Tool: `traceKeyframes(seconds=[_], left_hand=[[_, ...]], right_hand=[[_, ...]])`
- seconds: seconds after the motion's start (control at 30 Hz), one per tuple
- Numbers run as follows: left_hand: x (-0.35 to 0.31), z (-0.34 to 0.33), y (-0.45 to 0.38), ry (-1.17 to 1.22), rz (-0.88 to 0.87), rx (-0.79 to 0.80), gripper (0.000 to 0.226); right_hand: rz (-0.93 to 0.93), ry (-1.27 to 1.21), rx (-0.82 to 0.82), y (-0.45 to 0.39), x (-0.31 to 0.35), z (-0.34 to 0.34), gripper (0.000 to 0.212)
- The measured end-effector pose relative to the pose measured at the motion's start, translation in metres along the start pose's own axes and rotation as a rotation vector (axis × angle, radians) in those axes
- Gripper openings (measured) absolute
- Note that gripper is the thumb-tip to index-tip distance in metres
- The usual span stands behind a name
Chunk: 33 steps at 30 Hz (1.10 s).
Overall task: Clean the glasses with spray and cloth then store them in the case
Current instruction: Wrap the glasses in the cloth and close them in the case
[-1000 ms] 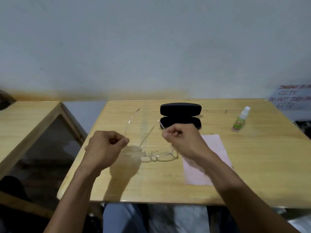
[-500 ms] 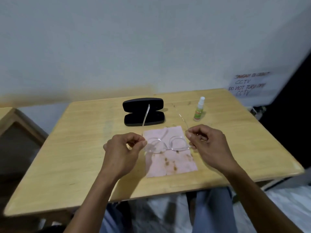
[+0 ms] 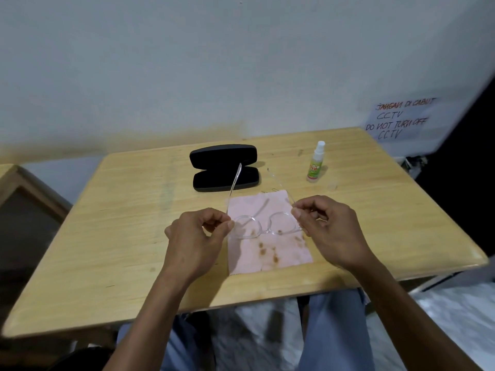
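Clear-framed glasses (image 3: pixel 266 228) hang just above a pink cloth (image 3: pixel 267 234), their temples unfolded and pointing away from me. My left hand (image 3: pixel 198 238) pinches the left hinge end of the frame. My right hand (image 3: pixel 325 226) pinches the right hinge end. The cloth lies flat on the wooden table (image 3: pixel 120 236) and has brown stains near its middle. A black glasses case (image 3: pixel 224 167) lies open behind the cloth. A small spray bottle (image 3: pixel 315 163) with a green label stands upright to the right of the case.
A second wooden table (image 3: pixel 16 183) stands at the left, across a gap. A paper notice (image 3: pixel 401 117) hangs on the wall at the back right. My knees show under the table's near edge.
My view has swung to the right. Both hands have carried the glasses from the bare table, left of the cloth, to just over the cloth.
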<state>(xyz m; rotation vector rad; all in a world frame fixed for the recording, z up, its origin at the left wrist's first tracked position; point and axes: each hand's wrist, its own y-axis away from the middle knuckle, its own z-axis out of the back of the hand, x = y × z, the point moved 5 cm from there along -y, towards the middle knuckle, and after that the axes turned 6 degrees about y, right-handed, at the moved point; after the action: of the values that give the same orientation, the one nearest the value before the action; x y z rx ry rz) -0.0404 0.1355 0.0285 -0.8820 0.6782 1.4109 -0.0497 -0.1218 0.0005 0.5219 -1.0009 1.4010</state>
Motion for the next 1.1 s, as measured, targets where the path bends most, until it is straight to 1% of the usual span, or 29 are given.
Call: traceKeyframes(seconds=[0.17,0.33,0.43,0.53,0.6,0.67,0.73,0.8,0.97,1.1], left_hand=[[0.001,0.0,-0.001,-0.007,0.0,0.005,0.008],[0.003,0.002,-0.003,-0.012,-0.008,-0.004,0.012],[0.003,0.007,-0.003,-0.074,-0.002,0.052,0.028],[0.007,0.015,-0.006,-0.139,0.006,0.173,0.045],[0.013,0.022,-0.01,-0.131,0.006,0.173,0.049],[0.018,0.027,-0.019,-0.1,0.007,0.083,0.033],[0.019,0.025,-0.032,-0.121,0.009,-0.028,0.017],[0.017,0.017,-0.046,-0.209,-0.016,-0.074,0.014],[0.022,-0.011,-0.073,-0.316,-0.02,-0.065,0.01],[0.028,-0.023,-0.082,-0.331,-0.017,-0.025,0.011]], right_hand=[[0.004,0.041,0.014,-0.001,0.003,0.0,0.014],[-0.007,0.012,0.018,-0.001,0.004,0.0,0.015],[-0.014,0.014,0.019,-0.001,0.005,0.003,0.02],[-0.022,0.011,0.002,-0.003,0.007,0.01,0.013],[-0.036,0.036,-0.024,-0.008,0.005,0.015,0.01],[-0.053,0.082,-0.05,-0.017,0.002,0.016,0.009],[-0.072,0.141,-0.044,-0.031,0.0,0.012,0.007],[-0.071,0.232,-0.018,-0.046,-0.003,0.003,0.007],[-0.107,0.443,0.085,-0.076,-0.01,-0.017,0.011],[-0.127,0.495,0.112,-0.082,-0.016,-0.024,0.015]])
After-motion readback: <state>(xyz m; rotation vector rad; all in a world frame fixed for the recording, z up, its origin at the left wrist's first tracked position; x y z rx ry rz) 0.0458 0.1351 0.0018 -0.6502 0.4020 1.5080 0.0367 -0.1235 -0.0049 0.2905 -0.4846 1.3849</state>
